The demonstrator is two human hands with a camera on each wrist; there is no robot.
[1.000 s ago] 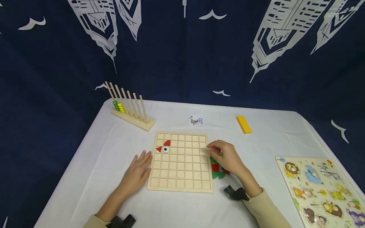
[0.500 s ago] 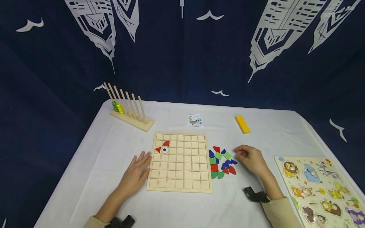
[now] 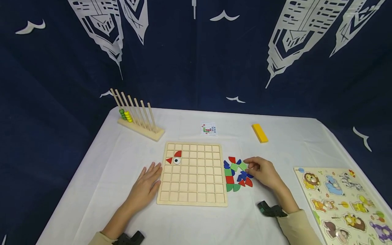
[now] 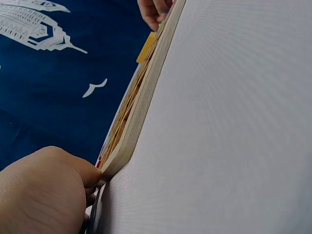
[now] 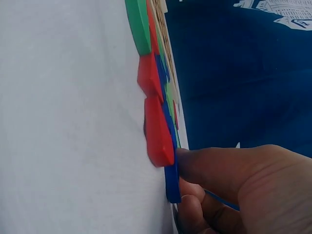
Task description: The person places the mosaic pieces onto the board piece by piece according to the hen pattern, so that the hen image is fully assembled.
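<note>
A wooden grid board [image 3: 193, 183] lies on the white cloth, with two red pieces [image 3: 178, 153] and an eye piece [image 3: 176, 161] in its upper left cells. My left hand [image 3: 147, 183] rests flat on the cloth, its fingers against the board's left edge [image 4: 136, 122]. A pile of red, green and blue pieces [image 3: 234, 173] lies right of the board. My right hand [image 3: 260, 172] is curled over the pile's right side. In the right wrist view its digits [image 5: 219, 168] pinch the edge of a blue piece [image 5: 171, 187], beside a red piece [image 5: 158, 131].
A wooden peg rack with green and yellow beads [image 3: 137, 117] stands at the back left. A small pattern card [image 3: 209, 129] and a yellow block [image 3: 260, 133] lie behind the board. An animal puzzle board [image 3: 343, 200] sits at the right table edge.
My right hand left the board's right edge, swung out to the right, then came back left onto the pile. The left hand stayed put.
</note>
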